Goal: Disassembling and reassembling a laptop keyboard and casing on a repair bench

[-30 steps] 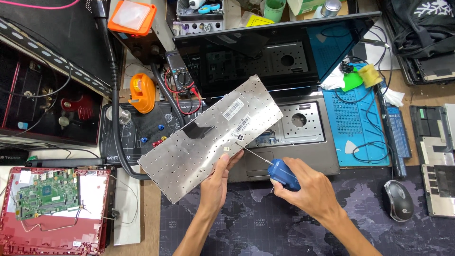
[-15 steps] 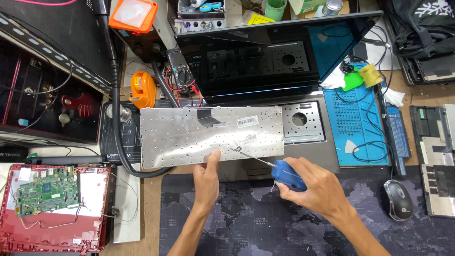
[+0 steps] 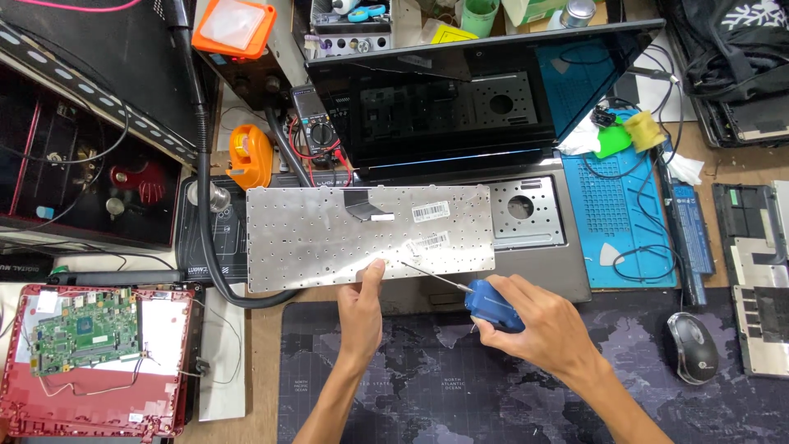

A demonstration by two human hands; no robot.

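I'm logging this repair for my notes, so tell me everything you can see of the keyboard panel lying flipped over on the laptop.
The keyboard panel lies underside up, flat and level across the open laptop's base, overhanging its left side. Its back looks like thin silvery metal, dotted with small holes. A dark flat ribbon cable and two white barcode stickers sit on it. The left hand holds its front edge, thumb pressed on the plate. The right hand grips a blue-handled screwdriver whose thin shaft reaches the plate near that thumb.
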